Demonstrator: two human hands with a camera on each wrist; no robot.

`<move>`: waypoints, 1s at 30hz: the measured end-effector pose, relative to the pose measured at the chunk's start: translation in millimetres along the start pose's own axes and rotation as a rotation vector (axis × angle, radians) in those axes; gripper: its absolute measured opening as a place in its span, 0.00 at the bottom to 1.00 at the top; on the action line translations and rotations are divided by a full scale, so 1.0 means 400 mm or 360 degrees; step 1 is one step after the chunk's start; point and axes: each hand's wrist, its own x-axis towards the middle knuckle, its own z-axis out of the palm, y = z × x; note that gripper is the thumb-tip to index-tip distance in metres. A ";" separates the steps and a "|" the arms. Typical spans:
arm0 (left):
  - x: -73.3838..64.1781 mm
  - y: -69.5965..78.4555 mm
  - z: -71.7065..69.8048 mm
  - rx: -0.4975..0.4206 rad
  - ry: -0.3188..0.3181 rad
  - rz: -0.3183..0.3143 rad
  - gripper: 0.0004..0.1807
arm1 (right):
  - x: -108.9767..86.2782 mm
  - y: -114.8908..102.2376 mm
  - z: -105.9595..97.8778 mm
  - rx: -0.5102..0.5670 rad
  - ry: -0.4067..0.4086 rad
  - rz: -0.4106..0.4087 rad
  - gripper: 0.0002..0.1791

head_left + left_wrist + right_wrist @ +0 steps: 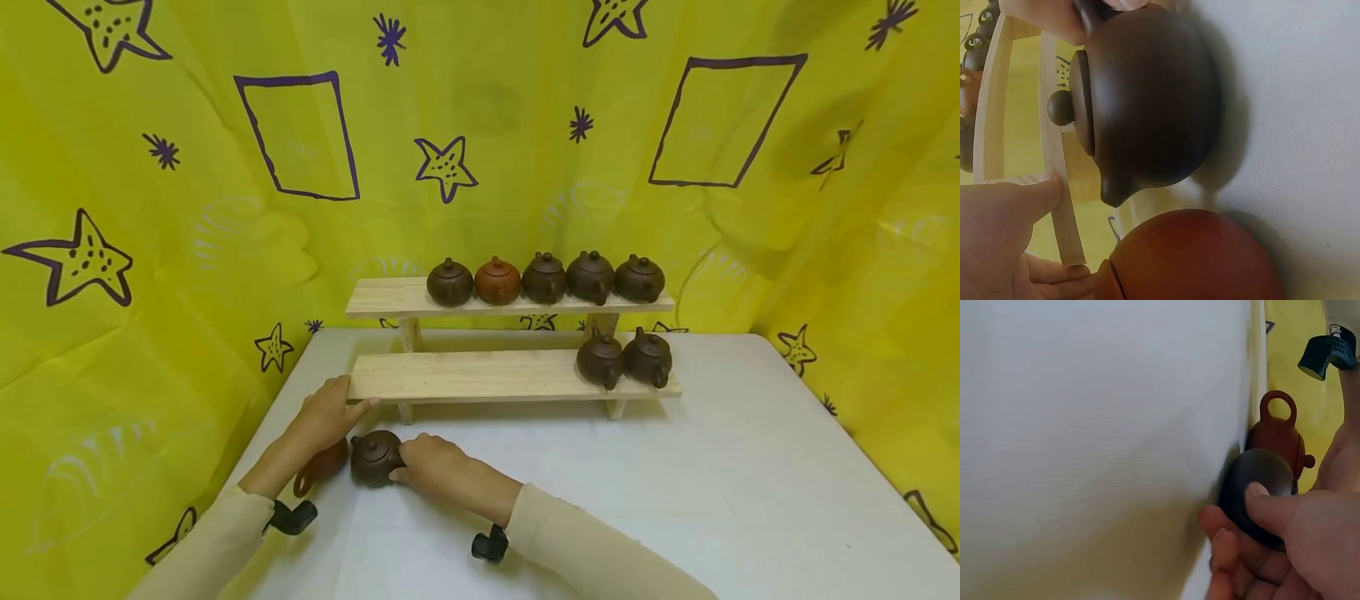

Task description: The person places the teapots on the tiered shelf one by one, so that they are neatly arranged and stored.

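Note:
A dark brown teapot (373, 457) sits low in front of the two-tier wooden stand, its handle side toward my right hand (442, 469). Thumb and fingers of that hand pinch it at the handle, as the left wrist view of the teapot (1154, 100) also shows. My left hand (318, 421) grips the left end of the lower shelf (450, 375); in the left wrist view the board end (1067, 231) lies between thumb and fingers. Under the left wrist, partly hidden, is a reddish-brown teapot (326, 463), whose loop handle shows in the right wrist view.
Two dark teapots, one of them a teapot (648, 358) at the end, stand on the lower shelf's right side. The upper shelf (386, 296) bears several more, among them a reddish teapot (497, 282). Behind the white table (750, 467) hangs a yellow patterned cloth (510, 100).

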 end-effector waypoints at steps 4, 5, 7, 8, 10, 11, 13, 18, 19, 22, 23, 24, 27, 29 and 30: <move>0.001 0.004 -0.002 -0.0004 -0.0003 -0.0002 0.40 | -0.001 0.010 0.008 -0.0090 0.0124 -0.0074 0.14; 0.001 0.004 -0.002 -0.0005 -0.0006 -0.0006 0.40 | -0.003 0.014 0.011 -0.0099 0.0148 -0.0095 0.14; 0.000 0.003 -0.001 -0.0004 -0.0011 -0.0007 0.40 | -0.009 0.024 0.013 -0.0076 0.0164 -0.0129 0.13; -0.001 0.002 -0.001 0.0000 -0.0012 -0.0005 0.40 | -0.013 0.030 0.013 -0.0066 0.0168 -0.0150 0.13; -0.001 0.000 0.000 -0.0002 -0.0017 -0.0010 0.41 | -0.021 0.042 0.010 -0.0019 0.0165 -0.0186 0.13; -0.001 -0.002 0.001 -0.0001 -0.0019 -0.0013 0.41 | -0.025 0.050 0.007 0.0009 0.0164 -0.0201 0.13; 0.001 -0.003 0.002 -0.0002 -0.0022 -0.0016 0.41 | -0.033 0.063 -0.004 0.0070 0.0158 -0.0227 0.13; 0.003 -0.006 0.009 -0.0014 -0.0012 -0.0003 0.40 | -0.064 0.094 -0.040 0.0178 0.0151 -0.0260 0.14; 0.003 -0.006 0.010 -0.0009 -0.0009 0.0005 0.40 | -0.072 0.099 -0.049 0.0206 0.0155 -0.0264 0.13; 0.003 -0.007 0.012 0.0007 -0.0009 0.0009 0.40 | -0.098 0.119 -0.076 0.0330 0.0198 -0.0258 0.10; 0.003 -0.007 0.012 0.0010 -0.0010 0.0005 0.40 | -0.105 0.128 -0.086 0.0369 0.0220 -0.0257 0.09; 0.002 -0.007 0.012 0.0013 -0.0011 0.0001 0.41 | -0.112 0.138 -0.095 0.0398 0.0246 -0.0254 0.08; 0.003 -0.007 0.010 0.0019 -0.0013 -0.0005 0.41 | -0.132 0.172 -0.122 0.0411 0.0347 -0.0248 0.09; 0.001 -0.006 0.008 0.0017 -0.0014 -0.0007 0.41 | -0.145 0.197 -0.140 0.0395 0.0407 -0.0240 0.10; 0.000 -0.007 0.009 0.0016 -0.0017 -0.0010 0.41 | -0.152 0.210 -0.149 0.0392 0.0435 -0.0231 0.11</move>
